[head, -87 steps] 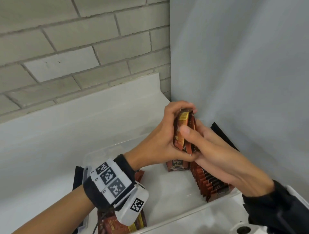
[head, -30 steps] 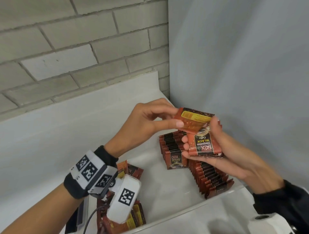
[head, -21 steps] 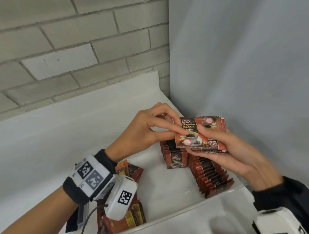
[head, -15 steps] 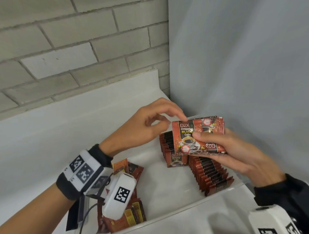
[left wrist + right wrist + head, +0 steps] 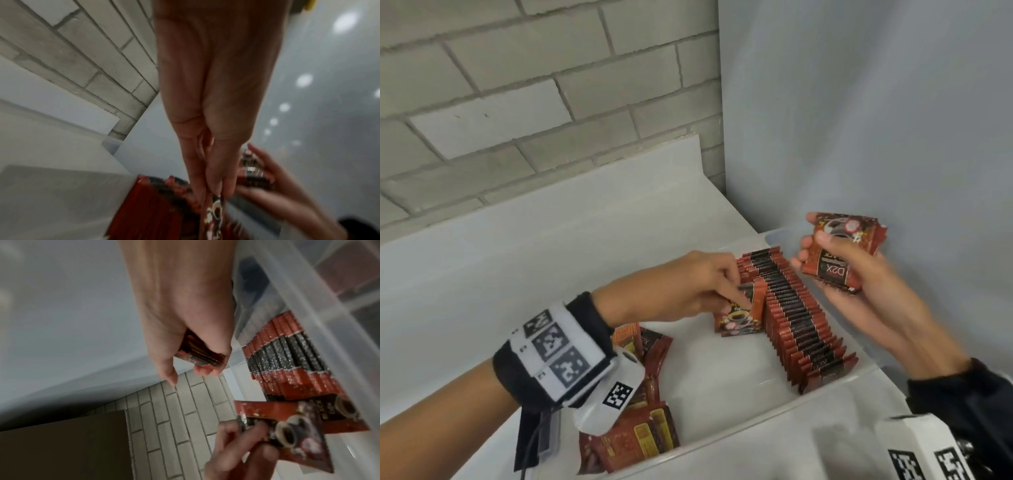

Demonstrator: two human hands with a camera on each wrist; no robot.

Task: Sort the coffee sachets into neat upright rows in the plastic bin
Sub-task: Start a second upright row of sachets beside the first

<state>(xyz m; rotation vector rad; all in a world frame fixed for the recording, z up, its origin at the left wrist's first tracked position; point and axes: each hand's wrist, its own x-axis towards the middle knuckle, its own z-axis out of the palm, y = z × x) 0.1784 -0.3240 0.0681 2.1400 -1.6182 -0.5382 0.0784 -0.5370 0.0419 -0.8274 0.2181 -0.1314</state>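
Left hand [image 5: 681,287] pinches one sachet [image 5: 743,313] upright at the short row's [image 5: 748,270] near end, inside the plastic bin [image 5: 726,442]. Right hand [image 5: 859,284] grips a small stack of sachets [image 5: 840,253] above the long row [image 5: 804,322].

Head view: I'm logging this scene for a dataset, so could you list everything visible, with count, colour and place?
Bin: one, clear plastic, on the white counter in the corner.
Long row: one, red and black sachets on edge, along the bin's right side.
Short row: one, same sachets, left of the long row at the bin's far end.
Loose pile: several red sachets lying flat, bin's near left corner.
Single sachet: one, red with a coffee cup print, at the short row's near end.
Small stack: a few sachets, red and black, above the bin's right side.
Brick wall: grey, behind the counter.
Panel: pale grey, right.
Left hand: pinches the single sachet.
Right hand: holds the small stack.
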